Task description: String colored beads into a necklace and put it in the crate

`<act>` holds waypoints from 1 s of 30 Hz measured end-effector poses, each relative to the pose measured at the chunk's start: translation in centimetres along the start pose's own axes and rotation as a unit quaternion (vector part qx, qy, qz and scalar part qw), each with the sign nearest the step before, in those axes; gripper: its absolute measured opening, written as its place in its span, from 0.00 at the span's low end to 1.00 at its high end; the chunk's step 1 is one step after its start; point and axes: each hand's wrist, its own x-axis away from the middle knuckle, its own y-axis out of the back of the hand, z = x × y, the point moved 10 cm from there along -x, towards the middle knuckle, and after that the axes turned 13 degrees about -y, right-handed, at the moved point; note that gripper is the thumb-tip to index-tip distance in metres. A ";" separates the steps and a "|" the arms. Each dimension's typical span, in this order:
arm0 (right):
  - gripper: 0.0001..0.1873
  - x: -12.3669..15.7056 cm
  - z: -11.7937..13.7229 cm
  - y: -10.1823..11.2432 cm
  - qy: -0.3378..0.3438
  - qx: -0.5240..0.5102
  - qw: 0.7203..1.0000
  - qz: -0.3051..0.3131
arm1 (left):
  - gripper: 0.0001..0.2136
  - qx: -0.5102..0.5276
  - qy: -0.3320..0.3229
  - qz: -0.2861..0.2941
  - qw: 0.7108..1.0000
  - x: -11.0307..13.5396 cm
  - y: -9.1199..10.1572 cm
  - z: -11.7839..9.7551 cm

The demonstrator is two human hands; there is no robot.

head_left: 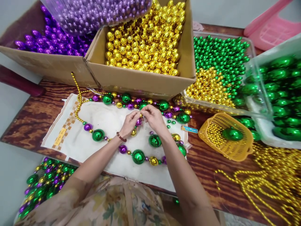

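Observation:
My left hand [130,123], with a brown bead bracelet at its wrist, is closed in a pinch over the white cloth [87,150]. Fingertip to fingertip with it, my right hand [152,116] pinches too. Between them is a bead strand [138,157] of green, purple and gold balls, part of which hangs below the fingers. The exact spot they grip is small and partly hidden by the fingers. The strand loops over the cloth, with plain small gold beads [77,113] at its left end. A few loose small green beads [168,121] lie right of my right hand.
Cardboard boxes of purple balls [54,40] and gold balls [141,47] stand behind. To the right are a clear tub of small green and gold beads [218,66], a yellow basket [225,150] and gold bead chains [270,175]. Finished-looking strands [47,179] hang lower left.

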 end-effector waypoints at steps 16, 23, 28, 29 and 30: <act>0.19 0.2 0.2 0.5 -0.046 -0.187 0.980 0.042 | 0.15 -0.053 -0.001 0.040 0.998 -0.1 0.3 -0.9; 0.21 0.0 0.2 1.4 -0.066 -0.240 0.968 0.037 | 0.16 -0.083 0.006 0.086 0.993 0.1 -0.3 -1.0; 0.20 0.6 1.2 0.7 -0.042 -0.240 0.965 0.098 | 0.15 -0.089 -0.010 0.104 0.991 -0.1 -0.7 -1.9; 0.20 0.8 1.4 0.9 -0.040 -0.239 0.966 0.094 | 0.15 -0.090 -0.010 0.112 0.990 -0.1 -1.0 -2.2; 0.20 0.9 1.6 1.1 -0.038 -0.240 0.966 0.090 | 0.15 -0.091 -0.009 0.119 0.989 -0.1 -1.3 -2.4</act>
